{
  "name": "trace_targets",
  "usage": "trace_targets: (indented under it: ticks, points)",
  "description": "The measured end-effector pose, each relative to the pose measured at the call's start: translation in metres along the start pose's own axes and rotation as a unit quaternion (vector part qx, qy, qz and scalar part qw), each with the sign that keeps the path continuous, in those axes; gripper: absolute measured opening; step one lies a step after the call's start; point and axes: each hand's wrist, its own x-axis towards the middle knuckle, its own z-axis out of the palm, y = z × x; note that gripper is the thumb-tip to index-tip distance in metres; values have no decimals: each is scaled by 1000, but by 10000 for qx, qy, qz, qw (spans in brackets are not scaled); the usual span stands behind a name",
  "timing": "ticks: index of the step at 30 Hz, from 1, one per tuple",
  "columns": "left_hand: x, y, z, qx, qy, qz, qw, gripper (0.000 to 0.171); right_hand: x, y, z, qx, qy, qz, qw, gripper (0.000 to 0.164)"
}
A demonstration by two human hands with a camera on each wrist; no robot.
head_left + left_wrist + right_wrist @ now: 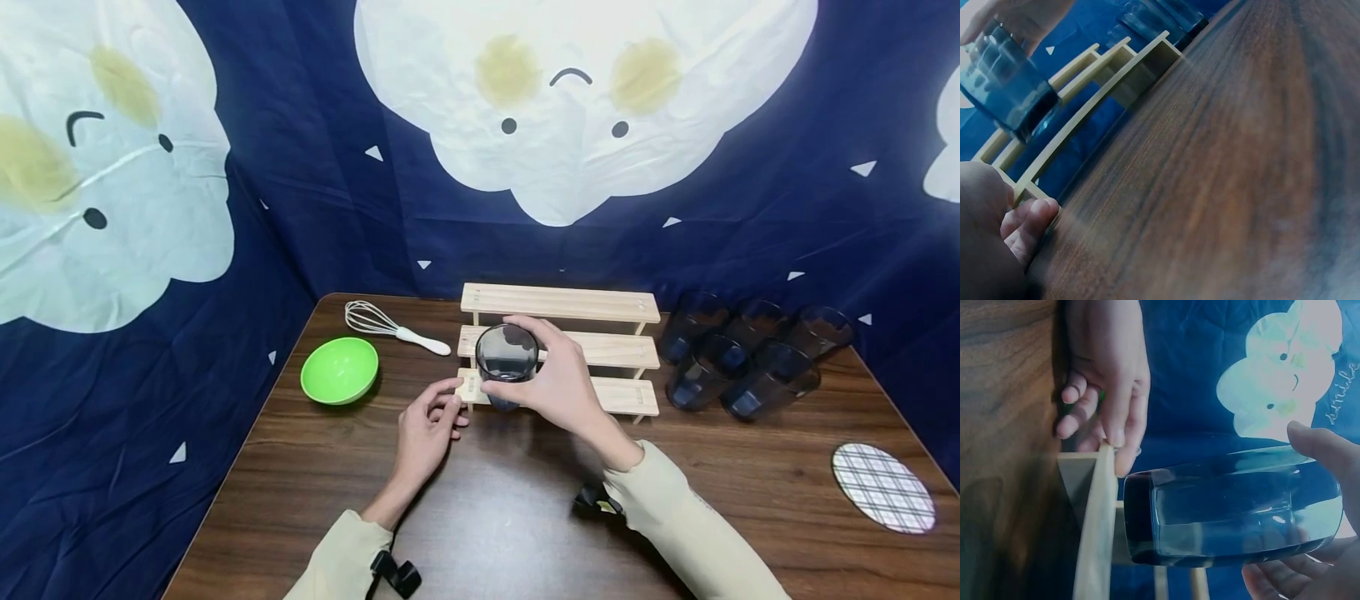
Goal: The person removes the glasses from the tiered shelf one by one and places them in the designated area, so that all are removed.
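My right hand (561,385) grips a dark see-through glass tumbler (507,360) near its rim, thumb on one side and fingers on the other. The tumbler is upright above the left part of a three-step wooden rack (621,395). In the right wrist view the tumbler's thick base (1139,519) is close to the front step; whether they touch I cannot tell. My left hand (426,435) pinches the left end of the lowest step between thumb and forefinger. Its other fingers (1034,220) curl loosely beside the rack's end in the left wrist view.
Several dark tumblers (772,379) stand grouped right of the rack. To its left are a green bowl (340,371) and a whisk (423,340) with a white handle. A checked round mat (883,487) lies at the table's right edge. Patterned blue cloth (330,208) hangs behind.
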Motion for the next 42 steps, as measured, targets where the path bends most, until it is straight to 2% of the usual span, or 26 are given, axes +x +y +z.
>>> trace_targets:
  ticks: [6, 14, 21, 24, 35, 42]
  points:
    - [0, 0, -1, -19, 10, -43, 10000, 27, -6, -5, -21, -100, 202, 13, 9997, 84]
    - [0, 0, -3, 17, 36, 103, 9999, 27, -13, -14, -53, -142, 540, 90, 9984, 82]
    - [1, 1, -3, 18, 2, 106, 9999, 27, -17, -20, -83, -331, 981, 57, 9946, 81]
    - [1, 2, -2, 15, -7, 91, 10000, 27, -19, -22, -96, -253, 1105, 75, 9935, 81]
    - [2, 1, 0, 15, -34, 113, 9999, 27, -32, -19, -138, -349, 1545, 111, 9873, 80]
    - [0, 0, 1, 27, -23, 82, 10000, 26, -38, -12, -163, -513, 1714, 334, 9833, 80]
